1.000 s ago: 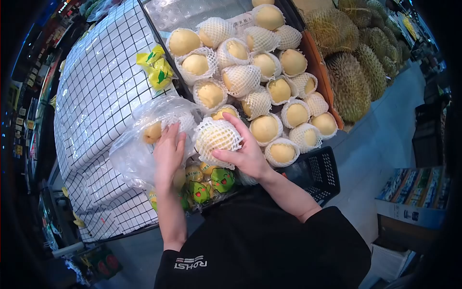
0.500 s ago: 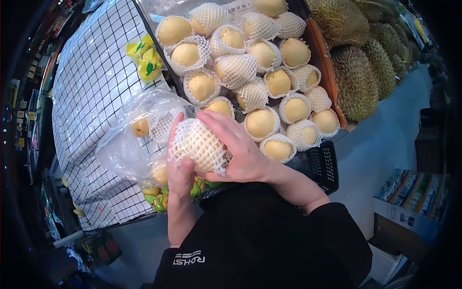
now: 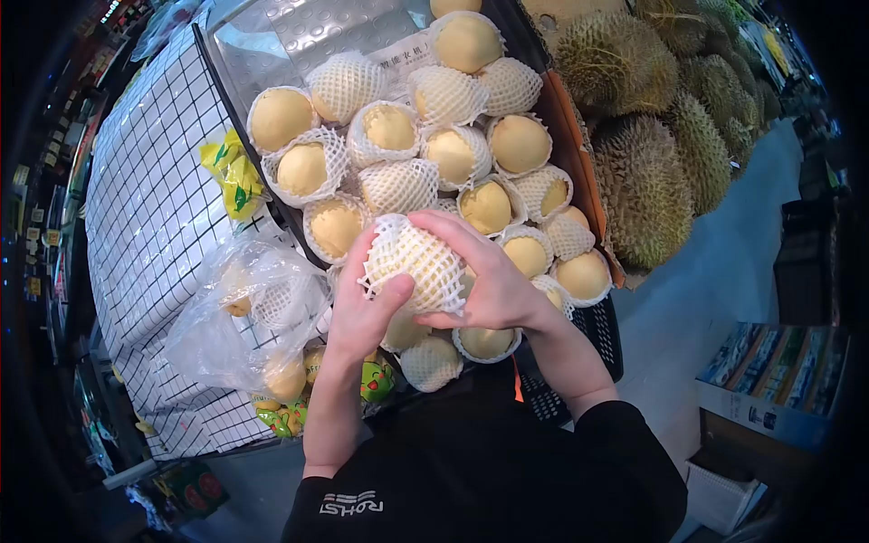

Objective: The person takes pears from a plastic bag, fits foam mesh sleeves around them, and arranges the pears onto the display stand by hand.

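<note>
A pale yellow fruit, apparently a pear, in a white foam net (image 3: 412, 271) is cupped between both hands. My left hand (image 3: 358, 317) wraps its left side, with the thumb across the front. My right hand (image 3: 496, 285) closes around its top and right side. Underneath is a crate with a dark rim (image 3: 210, 77) holding several similar pears in foam nets, such as this netted pear (image 3: 484, 206). To the left, a clear plastic bag (image 3: 204, 321) contains several pears; one bagged pear (image 3: 239, 294) shows its brown end.
Spiky durians (image 3: 643, 190) lie to the right of the crate. A checkered cloth (image 3: 136, 262) covers the surface at left, with a yellow-green bag (image 3: 231, 172) on it. Green-yellow printed packaging (image 3: 376, 380) and a black perforated basket (image 3: 597, 339) sit near my body.
Both hands have carried the netted pear rightward, away from the plastic bag and over the crate. The view has shifted, showing more of the crate's near end and far tray.
</note>
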Demonstrator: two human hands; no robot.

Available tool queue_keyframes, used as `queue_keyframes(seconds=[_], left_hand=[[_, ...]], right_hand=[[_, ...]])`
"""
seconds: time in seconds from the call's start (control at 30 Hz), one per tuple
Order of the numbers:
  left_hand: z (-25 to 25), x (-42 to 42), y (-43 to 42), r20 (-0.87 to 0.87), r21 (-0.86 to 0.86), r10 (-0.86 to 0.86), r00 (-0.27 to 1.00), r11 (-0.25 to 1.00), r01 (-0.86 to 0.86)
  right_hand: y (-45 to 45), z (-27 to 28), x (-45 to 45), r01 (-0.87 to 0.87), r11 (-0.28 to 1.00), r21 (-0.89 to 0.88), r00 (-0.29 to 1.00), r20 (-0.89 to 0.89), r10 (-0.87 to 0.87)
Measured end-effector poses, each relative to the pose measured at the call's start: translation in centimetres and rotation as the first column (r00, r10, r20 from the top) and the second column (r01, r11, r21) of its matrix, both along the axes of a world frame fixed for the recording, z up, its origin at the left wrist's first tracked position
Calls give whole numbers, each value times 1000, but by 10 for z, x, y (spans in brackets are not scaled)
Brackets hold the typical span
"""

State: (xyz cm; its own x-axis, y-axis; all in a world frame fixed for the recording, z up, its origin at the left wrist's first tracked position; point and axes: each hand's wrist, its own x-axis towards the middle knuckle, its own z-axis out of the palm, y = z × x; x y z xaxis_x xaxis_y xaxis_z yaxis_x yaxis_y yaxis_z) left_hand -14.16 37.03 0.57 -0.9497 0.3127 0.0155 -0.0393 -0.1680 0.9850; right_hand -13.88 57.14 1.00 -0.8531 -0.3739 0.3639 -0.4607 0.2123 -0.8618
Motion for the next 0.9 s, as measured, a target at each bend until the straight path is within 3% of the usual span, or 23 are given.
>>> queue_keyframes(seconds=[0.03, 0.1, 0.13, 0.17, 0.23, 0.37, 0.5, 0.67, 0.9], left_hand=[[2, -9, 6, -28, -62, -25, 999, 998, 23], [15, -37, 20, -4, -96, -12, 1000, 995, 11], [28, -53, 30, -65, -255, 38, 997, 966, -53], [35, -71, 38, -132, -402, 78, 988, 907, -126], [30, -117, 51, -559, -577, -27, 829, 730, -365], [23, -194, 83, -627, -658, -137, 767, 620, -428], [16, -237, 99, -528, -741, -264, 807, 608, -286], [6, -254, 102, -403, -769, -249, 881, 614, -177], [7, -252, 98, -487, -789, -334, 807, 565, -242]], right_hand=[[6, -4, -3, -3, 1000, 2, 1000, 2, 3], [17, -13, -10, 61, 910, -410, 956, 286, 65], [21, -11, -13, 144, 822, -551, 931, 356, 75], [28, -13, -21, 138, 825, -549, 930, 358, 82], [45, -22, -43, 267, 643, -718, 889, 441, 123], [57, -28, -78, 333, 560, -758, 863, 485, 142], [54, -25, -98, 357, 590, -724, 838, 527, 140], [55, -23, -110, 339, 654, -676, 822, 551, 143], [58, -20, -120, 330, 692, -642, 808, 571, 144]])
